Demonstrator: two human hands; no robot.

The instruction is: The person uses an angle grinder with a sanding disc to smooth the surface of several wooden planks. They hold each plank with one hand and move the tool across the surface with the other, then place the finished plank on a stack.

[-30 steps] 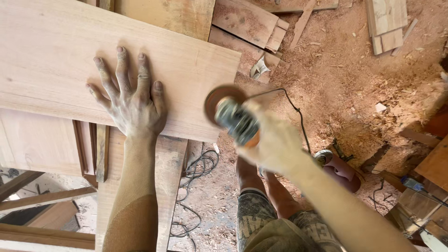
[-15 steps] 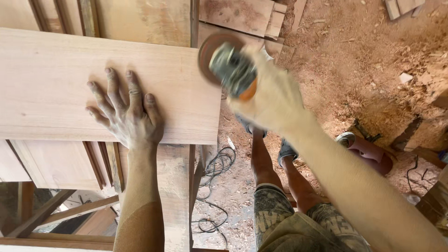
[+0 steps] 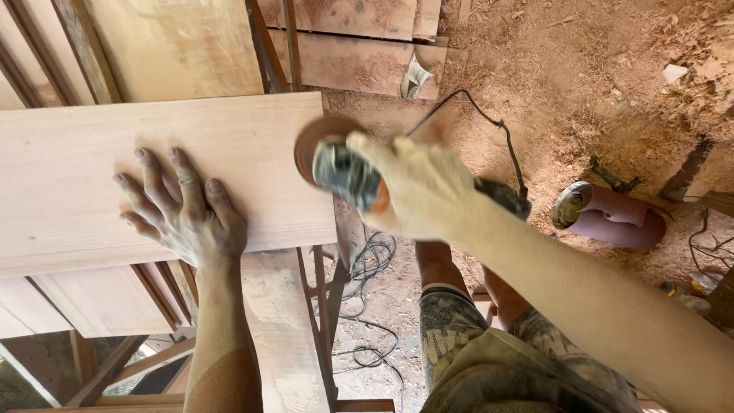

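While the right hand (image 3: 428, 187) has its grip wrapped around the body of an angle grinder (image 3: 359, 180), the tool's sanding disc (image 3: 317, 145) sits at the right end of a pale wooden board (image 3: 153, 153) (motion blur hides whether it touches). The left hand (image 3: 187, 214) lies flat on that board, fingers spread, holding nothing. A black power cord (image 3: 501, 130) runs from the grinder over the sawdust-covered floor (image 3: 596, 76). A reddish sandpaper roll (image 3: 612, 218) lies on the floor, well apart to the right.
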